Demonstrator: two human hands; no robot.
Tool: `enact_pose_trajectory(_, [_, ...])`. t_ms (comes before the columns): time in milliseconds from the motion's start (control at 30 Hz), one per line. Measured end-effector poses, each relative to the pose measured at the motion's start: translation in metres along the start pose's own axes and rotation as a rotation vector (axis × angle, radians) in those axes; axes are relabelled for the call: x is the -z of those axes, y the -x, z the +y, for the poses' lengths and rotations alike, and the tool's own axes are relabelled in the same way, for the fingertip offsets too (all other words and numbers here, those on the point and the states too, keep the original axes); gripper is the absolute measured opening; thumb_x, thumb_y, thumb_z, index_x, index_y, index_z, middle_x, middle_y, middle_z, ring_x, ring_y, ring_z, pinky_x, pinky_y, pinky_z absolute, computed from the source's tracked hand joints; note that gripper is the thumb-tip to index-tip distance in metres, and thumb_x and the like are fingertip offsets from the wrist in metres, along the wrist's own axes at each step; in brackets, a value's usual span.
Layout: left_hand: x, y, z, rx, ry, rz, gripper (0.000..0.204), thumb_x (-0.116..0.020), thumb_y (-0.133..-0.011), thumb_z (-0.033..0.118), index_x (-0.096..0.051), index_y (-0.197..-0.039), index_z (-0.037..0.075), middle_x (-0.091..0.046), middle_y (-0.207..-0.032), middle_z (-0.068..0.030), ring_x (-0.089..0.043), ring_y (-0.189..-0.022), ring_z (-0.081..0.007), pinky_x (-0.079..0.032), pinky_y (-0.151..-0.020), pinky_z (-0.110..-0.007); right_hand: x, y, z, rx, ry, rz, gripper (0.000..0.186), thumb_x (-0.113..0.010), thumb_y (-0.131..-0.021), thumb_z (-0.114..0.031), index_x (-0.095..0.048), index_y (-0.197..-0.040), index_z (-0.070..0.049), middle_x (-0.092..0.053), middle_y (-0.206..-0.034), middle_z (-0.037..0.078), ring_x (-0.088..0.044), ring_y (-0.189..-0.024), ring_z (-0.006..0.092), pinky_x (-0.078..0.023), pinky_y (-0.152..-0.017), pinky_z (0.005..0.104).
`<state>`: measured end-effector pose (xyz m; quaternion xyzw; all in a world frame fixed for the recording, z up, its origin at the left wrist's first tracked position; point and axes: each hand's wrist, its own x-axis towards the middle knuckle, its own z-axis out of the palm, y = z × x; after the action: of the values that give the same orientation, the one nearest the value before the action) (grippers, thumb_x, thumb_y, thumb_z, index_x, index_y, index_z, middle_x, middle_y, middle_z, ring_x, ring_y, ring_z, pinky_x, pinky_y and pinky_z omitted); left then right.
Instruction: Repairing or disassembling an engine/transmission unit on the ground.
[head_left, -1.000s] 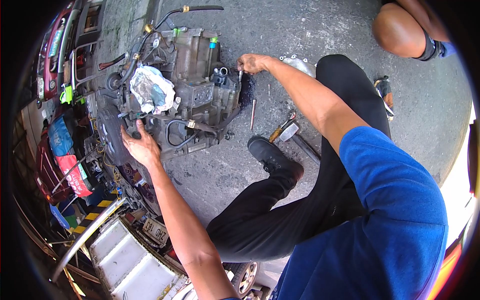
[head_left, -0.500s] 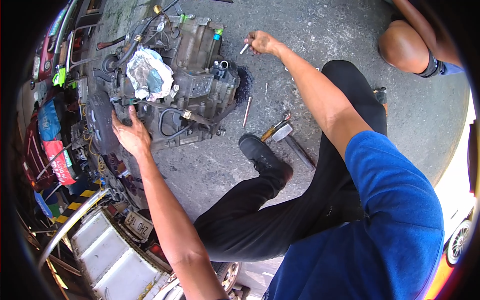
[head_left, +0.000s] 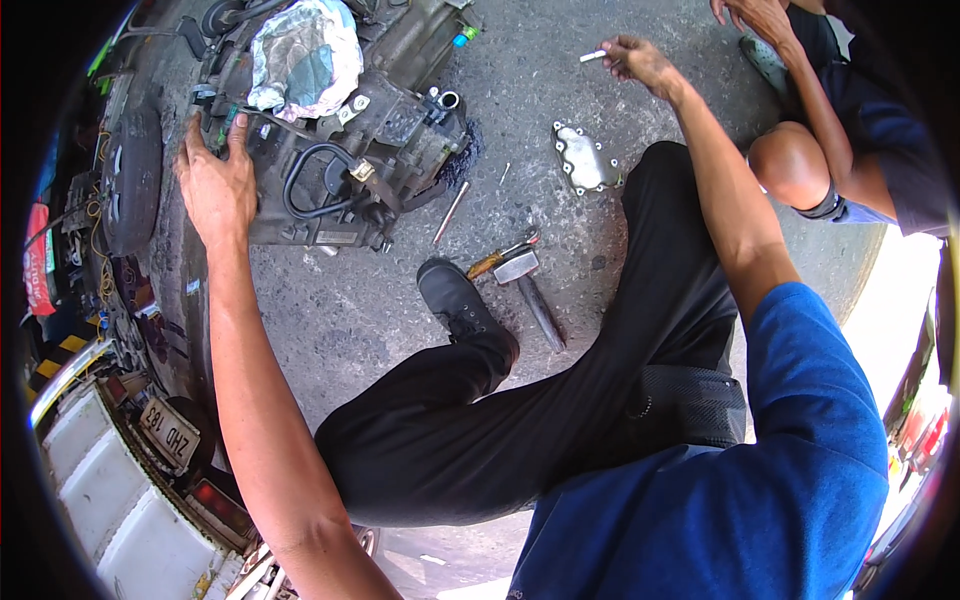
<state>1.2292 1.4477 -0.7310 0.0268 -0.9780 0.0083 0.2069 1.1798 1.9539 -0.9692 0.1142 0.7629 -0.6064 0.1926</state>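
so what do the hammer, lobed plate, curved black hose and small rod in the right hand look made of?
Hammer: head likely steel, scuffed grey; handle dark, material unclear.
Lobed plate: probably cast aluminium, given its pale silvery surface and bolt lobes.
Curved black hose: likely rubber, smooth and dark through its bend.
Small rod: maybe bare metal, pale and bright; too small to be sure.

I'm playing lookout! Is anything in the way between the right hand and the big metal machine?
Nothing visible stands between the right hand and the big metal machine; just concrete floor with a dark, wet-looking patch beside the machine.
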Motion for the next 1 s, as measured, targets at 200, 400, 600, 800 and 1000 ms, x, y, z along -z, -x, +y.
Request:
enact_pose_trajectory(200, [-0.003, 0.000, -0.004, 0.037, 0.021, -0.070, 0.058, -0.052, -0.095, 0.044, -0.044, -0.140, 0.009, -0.047, -0.137, -0.0243, -0.040, -0.131, -0.0397, -0.033, -0.107, -0.052, -0.051, 0.011, -0.014, 0.033, -0.001, -0.118, 0.022, -0.058, -0.097, -0.024, -0.062, -0.107, -0.004, -0.063, -0.082, 0.001, -0.055, -0.066, 0.0074, -0.046, -0.057, 0.0228])
enact_pose_trajectory(400, [-0.001, -0.002, 0.001, 0.063, 0.036, -0.102, 0.055, -0.049, -0.096, 0.042, -0.043, -0.141, 0.011, -0.042, -0.143, -0.0214, -0.033, -0.137, -0.0380, -0.028, -0.111, -0.054, -0.106, -0.014, -0.035, 0.114, -0.058, -0.230, 0.023, -0.057, -0.096, -0.018, -0.059, -0.112, -0.002, -0.063, -0.086, 0.002, -0.055, -0.066, 0.0084, -0.046, -0.057, 0.0236])
enact_pose_trajectory(600, [0.004, -0.009, 0.012, 0.104, 0.138, -0.181, 0.054, -0.048, -0.098, 0.039, -0.043, -0.139, 0.005, -0.041, -0.142, -0.0239, -0.031, -0.137, -0.0408, -0.026, -0.113, -0.049, -0.164, -0.054, -0.039, 0.083, -0.135, -0.343, 0.023, -0.055, -0.096, -0.014, -0.058, -0.114, -0.001, -0.062, -0.086, 0.003, -0.055, -0.067, 0.0087, -0.046, -0.057, 0.0243])
enact_pose_trajectory(800, [-0.001, -0.020, 0.019, 0.079, 0.013, -0.236, 0.053, -0.049, -0.100, 0.033, -0.042, -0.140, 0.001, -0.044, -0.142, -0.0200, -0.039, -0.134, -0.0335, -0.027, -0.112, -0.041, -0.190, -0.086, -0.026, 0.042, -0.329, -0.442, 0.021, -0.056, -0.097, -0.017, -0.059, -0.110, -0.001, -0.058, -0.081, 0.000, -0.051, -0.065, 0.0085, -0.043, -0.057, 0.0256])
enact_pose_trajectory(1000, [-0.009, -0.024, 0.024, 0.182, 0.085, -0.279, 0.057, -0.047, -0.100, 0.034, -0.037, -0.141, -0.005, -0.040, -0.145, -0.0219, -0.032, -0.138, -0.0353, -0.022, -0.115, -0.044, -0.188, -0.117, -0.008, 0.129, 0.045, -0.457, 0.031, -0.057, -0.095, -0.026, -0.064, -0.087, 0.003, -0.057, -0.064, 0.009, -0.053, -0.060, 0.0175, -0.043, -0.058, 0.0367])
